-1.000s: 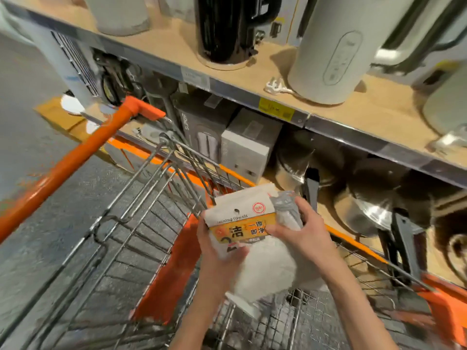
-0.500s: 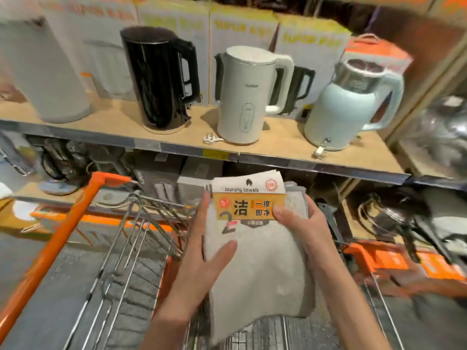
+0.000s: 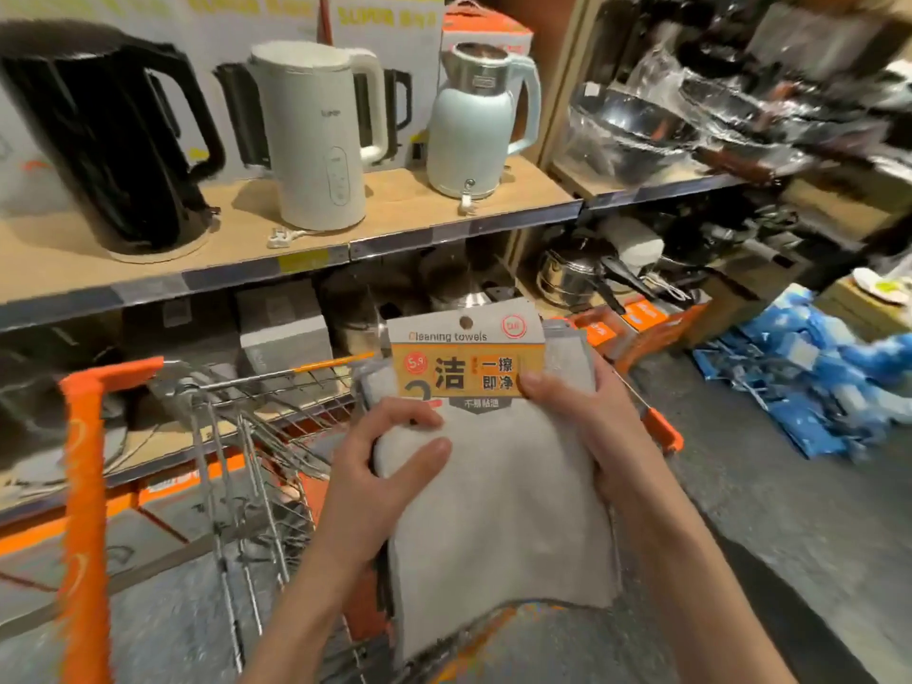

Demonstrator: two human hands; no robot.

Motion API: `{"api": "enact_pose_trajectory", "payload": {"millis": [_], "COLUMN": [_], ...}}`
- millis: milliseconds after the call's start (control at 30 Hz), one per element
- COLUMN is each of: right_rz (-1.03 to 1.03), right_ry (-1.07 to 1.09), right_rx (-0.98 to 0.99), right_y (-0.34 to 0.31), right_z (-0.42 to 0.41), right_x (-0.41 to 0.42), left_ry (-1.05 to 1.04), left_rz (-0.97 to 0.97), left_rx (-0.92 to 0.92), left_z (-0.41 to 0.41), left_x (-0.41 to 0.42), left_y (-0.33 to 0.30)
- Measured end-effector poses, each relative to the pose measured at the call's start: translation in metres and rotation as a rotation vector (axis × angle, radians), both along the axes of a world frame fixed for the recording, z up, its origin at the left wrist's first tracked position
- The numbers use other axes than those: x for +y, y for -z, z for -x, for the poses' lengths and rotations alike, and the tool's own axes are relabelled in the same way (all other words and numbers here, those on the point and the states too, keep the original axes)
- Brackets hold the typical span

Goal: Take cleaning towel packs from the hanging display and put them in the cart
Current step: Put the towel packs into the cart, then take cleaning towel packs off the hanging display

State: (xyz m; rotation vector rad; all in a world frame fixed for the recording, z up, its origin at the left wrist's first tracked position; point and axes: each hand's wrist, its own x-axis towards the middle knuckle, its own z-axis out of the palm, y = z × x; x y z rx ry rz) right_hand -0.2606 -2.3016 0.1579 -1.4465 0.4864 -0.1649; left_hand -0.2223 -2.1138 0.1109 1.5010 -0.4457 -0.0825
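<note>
Pack: the cleaning towel pack (image 3: 493, 466), grey cloth under an orange and white header card, is held up flat at the centre of the view, above the cart's basket and not yet in it.
Left hand: the left hand (image 3: 380, 466) grips the pack's left edge at about 9 o'clock of the cloth, thumb pressed on the front, fingers curled over the fold.
Right hand: the right hand (image 3: 587, 427) clamps the right edge at about 3 o'clock, thumb on the lower corner of the card.
Change: a second ago the pack was bunched low over the basket; now it is raised and spread smooth, its label square to the person, and the view has lifted from the cart to the shelf of kettles (image 3: 316, 135) at 12 o'clock.
Cart: the cart (image 3: 237, 436), with orange handle and wire sides, sits at 8 o'clock of the pack, directly below and left of both hands.
Meaning: this looks like a check of the label, not a release; the drop into the basket is still to be done.
Display: no hanging display can be made out here.
</note>
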Motion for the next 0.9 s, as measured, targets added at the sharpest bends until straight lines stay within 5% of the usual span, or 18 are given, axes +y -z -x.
{"api": "enact_pose_trajectory", "payload": {"millis": [367, 700, 900], "right_rz": [0.029, 0.583, 0.717], "right_ry": [0.434, 0.818, 0.953], "right_rx": [0.036, 0.033, 0.098], "right_y": [-0.016, -0.031, -0.046], "right_z": [0.159, 0.372, 0.478], "right_x": [-0.002, 0.05, 0.112], "left_ry": [0.388, 0.778, 1.008], "left_rz": [-0.003, 0.014, 0.06], "left_rx": [0.032, -0.004, -0.035], "left_z": [0.09, 0.248, 0.335], "left_x": [-0.037, -0.046, -0.024], "left_y": [-0.018, -0.023, -0.031]}}
